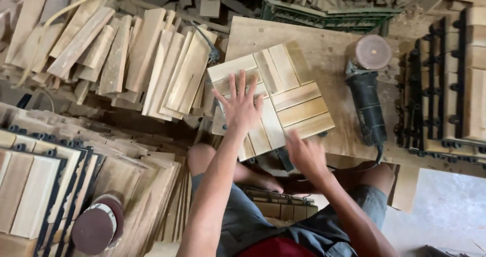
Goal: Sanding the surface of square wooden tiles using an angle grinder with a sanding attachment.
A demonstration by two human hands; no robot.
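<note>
While piles of wood slats (126, 59) fill the messy floor all around, a wooden tile (273, 97) made of small slats lies on a dusty board (324, 49), near a dark grinder (367, 92) with a round sanding pad. The left hand (242, 105) lies flat on the tile with fingers spread wide and grips nothing. The right hand (304, 153) touches the tile's near edge; its fingers look blurry, so their grip cannot be told

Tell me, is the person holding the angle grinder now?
No, the angle grinder lies alone on the board while both hands touch the wooden tile.
</note>
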